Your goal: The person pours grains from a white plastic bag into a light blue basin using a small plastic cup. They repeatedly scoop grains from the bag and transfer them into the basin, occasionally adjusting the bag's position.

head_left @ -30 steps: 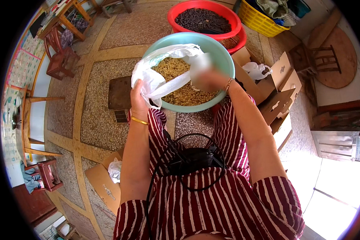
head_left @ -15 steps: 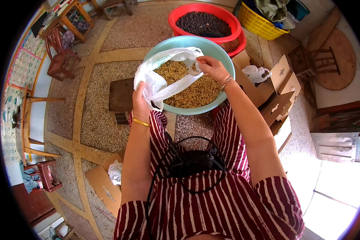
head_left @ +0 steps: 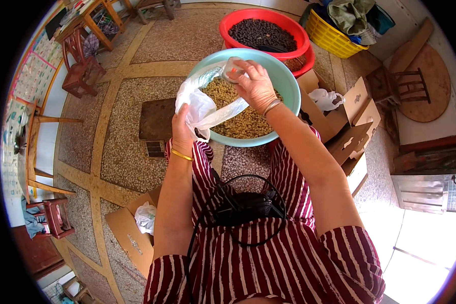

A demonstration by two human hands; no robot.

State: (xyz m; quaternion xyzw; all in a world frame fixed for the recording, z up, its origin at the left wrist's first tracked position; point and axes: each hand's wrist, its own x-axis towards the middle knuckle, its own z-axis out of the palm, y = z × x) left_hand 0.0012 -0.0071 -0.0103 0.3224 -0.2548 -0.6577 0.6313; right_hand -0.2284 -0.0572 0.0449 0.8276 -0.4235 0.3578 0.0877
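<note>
A pale blue-green basin (head_left: pixel 289 83) in front of my knees holds a heap of small yellow-brown grains (head_left: pixel 248 125). Over its left side hangs a white plastic bag (head_left: pixel 200 105) with its mouth spread. My left hand (head_left: pixel 181 125) is closed on the bag's near left edge. My right hand (head_left: pixel 257 87) is above the basin, its fingers wrapped round a small clear cup (head_left: pixel 232 70) that is tilted at the bag's far rim. What the cup holds cannot be made out, and the bag's inside is mostly hidden.
Beyond the basin, a red basin (head_left: pixel 303 38) of dark round pieces rests over another red basin (head_left: pixel 309 61). Open cardboard boxes (head_left: pixel 347 133) stand at the right, a flattened one (head_left: pixel 126 233) at lower left. A low dark stool (head_left: pixel 159 120) is left of the basin.
My right hand has moved left and farther away, turning over, so the cup now sits at the bag's far rim. My left hand still grips the bag and has shifted slightly right.
</note>
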